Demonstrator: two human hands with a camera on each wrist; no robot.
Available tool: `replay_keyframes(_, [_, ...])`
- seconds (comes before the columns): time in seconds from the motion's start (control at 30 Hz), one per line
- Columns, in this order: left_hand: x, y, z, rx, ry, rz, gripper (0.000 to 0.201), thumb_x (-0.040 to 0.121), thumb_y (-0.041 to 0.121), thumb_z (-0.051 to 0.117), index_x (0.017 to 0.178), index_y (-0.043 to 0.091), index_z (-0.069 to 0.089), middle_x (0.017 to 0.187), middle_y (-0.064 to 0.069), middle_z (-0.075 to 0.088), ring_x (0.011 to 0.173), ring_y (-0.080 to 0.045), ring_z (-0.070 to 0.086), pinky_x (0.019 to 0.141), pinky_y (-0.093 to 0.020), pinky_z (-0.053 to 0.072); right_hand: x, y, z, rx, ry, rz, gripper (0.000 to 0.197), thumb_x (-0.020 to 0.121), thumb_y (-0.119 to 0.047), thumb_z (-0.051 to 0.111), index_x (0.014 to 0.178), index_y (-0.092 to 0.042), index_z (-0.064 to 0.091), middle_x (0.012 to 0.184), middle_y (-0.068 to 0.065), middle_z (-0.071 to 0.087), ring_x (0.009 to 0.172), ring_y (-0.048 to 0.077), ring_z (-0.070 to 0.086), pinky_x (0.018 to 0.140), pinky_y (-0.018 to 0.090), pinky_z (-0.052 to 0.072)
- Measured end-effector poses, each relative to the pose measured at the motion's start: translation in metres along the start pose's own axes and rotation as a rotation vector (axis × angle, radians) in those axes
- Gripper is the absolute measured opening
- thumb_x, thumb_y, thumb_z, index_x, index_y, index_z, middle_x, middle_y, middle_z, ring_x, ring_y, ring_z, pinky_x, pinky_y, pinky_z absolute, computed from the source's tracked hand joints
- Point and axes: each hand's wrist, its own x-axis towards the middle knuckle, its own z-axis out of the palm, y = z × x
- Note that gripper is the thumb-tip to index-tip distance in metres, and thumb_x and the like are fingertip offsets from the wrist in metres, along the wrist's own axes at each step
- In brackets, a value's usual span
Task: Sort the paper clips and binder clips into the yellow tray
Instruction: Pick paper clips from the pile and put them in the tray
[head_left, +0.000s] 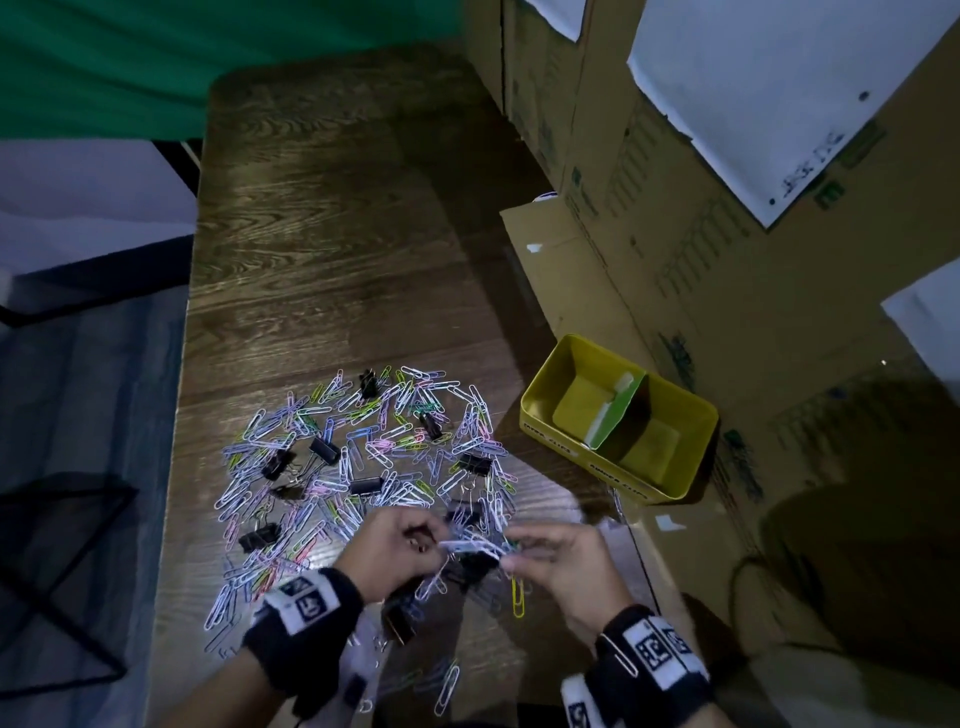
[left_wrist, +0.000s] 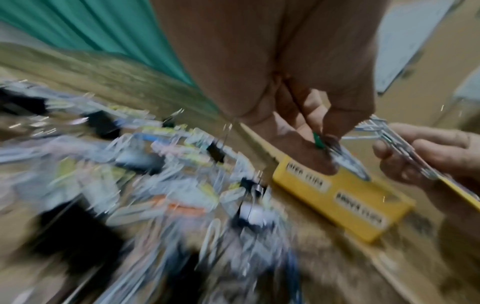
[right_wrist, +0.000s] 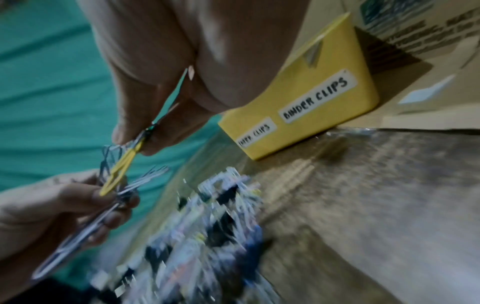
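Several coloured paper clips (head_left: 363, 457) lie heaped on the wooden table (head_left: 322, 249), with black binder clips (head_left: 324, 451) scattered among them. The yellow tray (head_left: 535, 415) stands to the right of the heap. A green and white divider (head_left: 618, 415) splits it in two, and its front labels read PAPER CLIPS and BINDER CLIPS (right_wrist: 315, 95). Above the heap's near edge, my left hand (head_left: 439, 543) and right hand (head_left: 511, 558) each pinch an end of one tangled bunch of paper clips (head_left: 472, 545). A yellow clip (right_wrist: 116, 174) hangs in the bunch.
Stacked cardboard boxes (head_left: 675, 234) with white sheets taped on rise right behind the tray. A green curtain (head_left: 156, 62) hangs at the back. The table's left edge (head_left: 182, 389) drops to the floor, where a black metal frame (head_left: 67, 571) stands.
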Motion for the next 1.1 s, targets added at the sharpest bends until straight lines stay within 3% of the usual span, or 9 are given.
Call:
replay_keyframes(0.13, [0.024, 0.057, -0.031, -0.155, -0.058, 0.094, 0.019, 0.072, 0.003, 0.074, 0.076, 0.021, 0.072, 0.077, 0.0, 0.071, 0.069, -0.028, 0.059, 0.067, -0.044, 0.054, 0.002, -0.046, -0.007, 0.283, 0.132, -0.113, 0.029, 0.054, -0.008, 0.081, 0.08, -0.019, 0.078, 0.086, 0.007, 0.075, 0.079, 0.024, 0.07, 0.072, 0.033, 0.058])
replay_keyframes(0.33, [0.099, 0.13, -0.024, -0.285, -0.109, 0.197, 0.02, 0.073, -0.008, 0.07, 0.07, 0.012, 0.066, 0.061, -0.005, 0.057, 0.05, -0.012, 0.047, 0.048, -0.021, 0.041, 0.04, -0.089, -0.033, 0.44, 0.37, -0.21, 0.033, 0.067, 0.009, 0.073, 0.092, -0.012, 0.071, 0.084, -0.003, 0.075, 0.08, 0.008, 0.07, 0.075, 0.02, 0.055])
replay_keyframes(0.47, [0.154, 0.136, 0.006, -0.268, -0.059, 0.062, 0.02, 0.072, -0.003, 0.068, 0.065, 0.015, 0.064, 0.05, 0.005, 0.056, 0.041, -0.006, 0.044, 0.045, -0.018, 0.036, 0.079, -0.091, -0.051, 0.458, 0.484, -0.067, 0.032, 0.079, 0.007, 0.068, 0.11, 0.002, 0.064, 0.101, 0.008, 0.071, 0.079, 0.009, 0.067, 0.072, 0.018, 0.054])
replay_keyframes(0.57, [0.177, 0.129, 0.024, -0.17, -0.013, -0.002, 0.019, 0.072, 0.002, 0.071, 0.061, 0.016, 0.063, 0.057, -0.003, 0.059, 0.045, -0.011, 0.05, 0.051, -0.028, 0.047, 0.104, -0.087, -0.062, 0.4, 0.492, 0.076, 0.036, 0.084, 0.009, 0.061, 0.12, 0.008, 0.056, 0.119, 0.02, 0.06, 0.099, 0.026, 0.064, 0.087, 0.027, 0.051])
replay_keyframes(0.63, [0.181, 0.128, 0.032, -0.074, -0.035, -0.006, 0.005, 0.076, 0.009, 0.071, 0.075, 0.013, 0.07, 0.069, -0.008, 0.066, 0.055, -0.014, 0.057, 0.064, -0.034, 0.055, 0.121, -0.078, -0.068, 0.264, 0.493, 0.123, 0.035, 0.084, 0.007, 0.062, 0.119, 0.006, 0.058, 0.121, 0.021, 0.061, 0.11, 0.032, 0.061, 0.098, 0.036, 0.048])
replay_keyframes(0.77, [0.165, 0.126, 0.023, 0.204, -0.023, 0.101, 0.025, 0.085, 0.023, 0.062, 0.109, 0.02, 0.069, 0.095, -0.002, 0.072, 0.074, -0.013, 0.061, 0.074, -0.022, 0.048, 0.131, -0.064, -0.069, 0.066, 0.501, 0.138, 0.033, 0.083, -0.01, 0.068, 0.116, -0.009, 0.065, 0.116, 0.011, 0.067, 0.106, 0.022, 0.064, 0.1, 0.041, 0.047])
replay_keyframes(0.9, [0.123, 0.095, 0.001, 0.187, 0.122, 0.224, 0.017, 0.088, 0.021, 0.059, 0.101, 0.022, 0.07, 0.089, 0.004, 0.071, 0.073, -0.008, 0.062, 0.068, -0.017, 0.045, 0.1, -0.072, -0.061, -0.027, 0.406, 0.017, 0.025, 0.089, -0.016, 0.063, 0.112, -0.022, 0.067, 0.112, -0.008, 0.065, 0.105, 0.008, 0.06, 0.099, 0.029, 0.044])
replay_keyframes(1.0, [0.095, 0.052, -0.004, 0.504, -0.039, 0.196, 0.016, 0.089, 0.025, 0.057, 0.101, 0.021, 0.067, 0.099, 0.004, 0.069, 0.079, -0.007, 0.061, 0.07, -0.015, 0.047, 0.068, -0.072, -0.047, -0.08, 0.304, -0.156, 0.018, 0.089, -0.012, 0.063, 0.102, -0.022, 0.07, 0.104, -0.011, 0.067, 0.097, -0.004, 0.059, 0.09, 0.019, 0.046])
replay_keyframes(1.1, [0.073, 0.017, 0.005, 0.825, -0.212, 0.162, 0.037, 0.086, 0.04, 0.057, 0.121, 0.03, 0.053, 0.116, 0.007, 0.055, 0.092, -0.014, 0.061, 0.079, -0.031, 0.053, 0.053, -0.047, -0.023, -0.251, 0.112, -0.179, 0.017, 0.086, -0.017, 0.067, 0.094, -0.032, 0.069, 0.101, -0.008, 0.07, 0.092, 0.004, 0.065, 0.086, 0.026, 0.054])
